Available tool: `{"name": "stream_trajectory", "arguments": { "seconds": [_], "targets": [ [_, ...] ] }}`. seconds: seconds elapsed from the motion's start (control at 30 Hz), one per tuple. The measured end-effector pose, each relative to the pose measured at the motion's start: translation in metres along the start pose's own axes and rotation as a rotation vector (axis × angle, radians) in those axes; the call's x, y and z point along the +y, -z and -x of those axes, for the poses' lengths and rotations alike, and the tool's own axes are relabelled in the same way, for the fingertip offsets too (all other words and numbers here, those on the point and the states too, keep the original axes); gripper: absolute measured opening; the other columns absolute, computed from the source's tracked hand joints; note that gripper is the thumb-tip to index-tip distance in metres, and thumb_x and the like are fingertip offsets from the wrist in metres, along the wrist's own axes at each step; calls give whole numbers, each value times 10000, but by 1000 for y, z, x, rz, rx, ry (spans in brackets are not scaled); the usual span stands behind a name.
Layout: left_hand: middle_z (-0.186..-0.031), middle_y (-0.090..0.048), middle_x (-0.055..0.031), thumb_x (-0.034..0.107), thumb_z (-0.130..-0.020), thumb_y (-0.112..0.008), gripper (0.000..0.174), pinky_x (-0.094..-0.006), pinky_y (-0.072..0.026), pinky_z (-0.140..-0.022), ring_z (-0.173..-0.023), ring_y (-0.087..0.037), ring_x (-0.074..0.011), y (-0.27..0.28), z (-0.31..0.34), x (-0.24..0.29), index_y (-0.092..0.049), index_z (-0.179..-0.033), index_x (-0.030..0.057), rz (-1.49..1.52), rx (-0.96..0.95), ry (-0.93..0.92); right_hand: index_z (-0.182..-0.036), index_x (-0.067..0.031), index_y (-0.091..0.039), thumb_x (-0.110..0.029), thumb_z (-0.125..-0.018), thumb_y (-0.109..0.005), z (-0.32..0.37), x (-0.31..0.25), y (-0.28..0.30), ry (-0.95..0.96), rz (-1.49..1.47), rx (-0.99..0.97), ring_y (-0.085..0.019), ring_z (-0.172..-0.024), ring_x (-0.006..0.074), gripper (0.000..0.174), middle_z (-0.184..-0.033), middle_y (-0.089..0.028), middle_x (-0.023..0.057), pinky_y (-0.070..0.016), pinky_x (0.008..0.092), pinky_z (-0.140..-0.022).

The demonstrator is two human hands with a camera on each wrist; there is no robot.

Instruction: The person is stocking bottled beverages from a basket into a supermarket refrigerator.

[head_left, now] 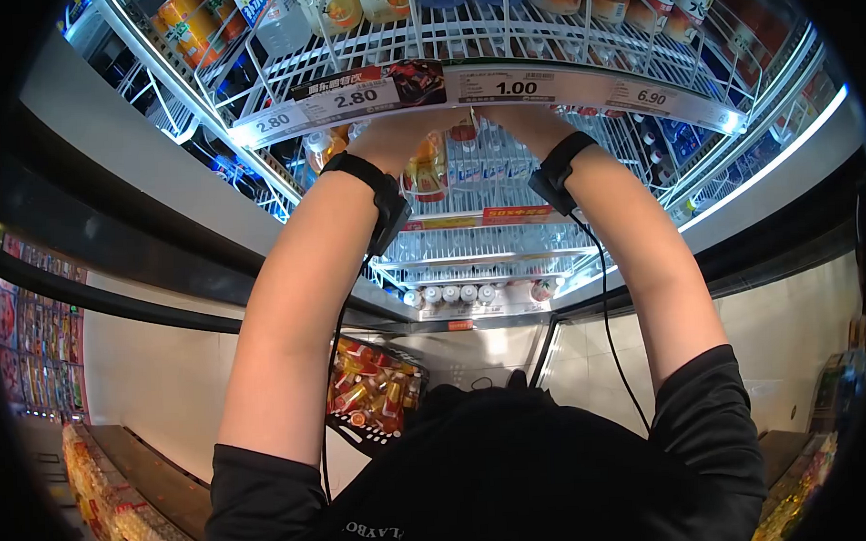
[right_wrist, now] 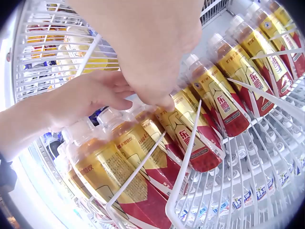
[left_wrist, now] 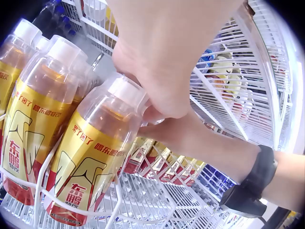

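Both arms reach up into a chiller shelf, where the price rail [head_left: 465, 88] hides the hands in the head view. An amber drink bottle [head_left: 427, 166] shows between the wrists. Rows of yellow-and-red labelled bottles lie in white wire lanes [right_wrist: 186, 157]. My left hand [left_wrist: 157, 71] lies against the white cap and neck of the front bottle [left_wrist: 95, 157], its fingers [right_wrist: 119, 98] fairly straight. My right hand [right_wrist: 159, 62] points its bunched fingertips [right_wrist: 164, 100] down onto the top of a neighbouring bottle [right_wrist: 190, 138], whose cap they hide. The two hands nearly touch.
Above are wire shelves with more drinks and price tags reading 2.80, 1.00 and 6.90. Lower shelves hold capped bottles [head_left: 453, 294]. A basket of bottles [head_left: 375, 387] stands on the floor below. Snack racks [head_left: 107, 501] line the left aisle.
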State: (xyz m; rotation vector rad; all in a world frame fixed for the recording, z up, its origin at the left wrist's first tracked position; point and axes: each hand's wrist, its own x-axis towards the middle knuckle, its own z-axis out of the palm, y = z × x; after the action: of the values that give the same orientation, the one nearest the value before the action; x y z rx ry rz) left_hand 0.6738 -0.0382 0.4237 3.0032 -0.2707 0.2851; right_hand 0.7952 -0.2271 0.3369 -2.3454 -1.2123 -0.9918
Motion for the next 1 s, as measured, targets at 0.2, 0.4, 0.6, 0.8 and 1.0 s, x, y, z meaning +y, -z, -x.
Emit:
{"name": "stream_trajectory", "arguments": {
  "seconds": [0.2,0.4,0.6,0.8,1.0],
  "targets": [
    [-1309,-681,-197,286,-968,-544,435,-483,-525,-1027,-1189,-665,-376,6,15,-13,-638,-1340,80,-18,-47,26,-1291,-116,-681,-312,-964,-666,-31,18,-37,16,6,45,-627,-1239,360,382,-1326,-673,147,-466,548,-1063],
    [-1352,-659,-190,298,-981,-528,450,-481,-504,-1057,-1230,-643,-366,10,14,-10,-616,-1370,91,-47,-87,39,-1306,-121,-671,-331,-975,-654,-31,30,-50,27,21,107,-615,-1258,361,392,-1344,-662,147,-453,559,-1076],
    [-1395,-637,-182,309,-993,-512,465,-480,-484,-1087,-1271,-621,-356,15,5,-5,-594,-1401,102,-73,-113,46,-1322,-127,-661,-349,-987,-642,-33,24,-56,44,50,170,-603,-1277,363,402,-1363,-651,147,-439,570,-1089],
    [-1438,-615,-174,320,-1005,-497,480,-479,-463,-1117,-1312,-599,-345,19,5,-7,-572,-1432,112,-103,-77,14,-1338,-132,-651,-367,-998,-630,-28,0,-9,79,141,269,-591,-1296,364,413,-1381,-641,147,-426,580,-1102],
    [-1481,-593,-167,331,-1017,-481,496,-477,-443,-1147,-1353,-577,-335,23,3,-3,-550,-1462,123,-163,-20,12,-1399,-151,-607,-417,-995,-637,-31,2,4,-15,17,135,-533,-1351,373,484,-1433,-597,140,-372,608,-1131]
  ]
}}
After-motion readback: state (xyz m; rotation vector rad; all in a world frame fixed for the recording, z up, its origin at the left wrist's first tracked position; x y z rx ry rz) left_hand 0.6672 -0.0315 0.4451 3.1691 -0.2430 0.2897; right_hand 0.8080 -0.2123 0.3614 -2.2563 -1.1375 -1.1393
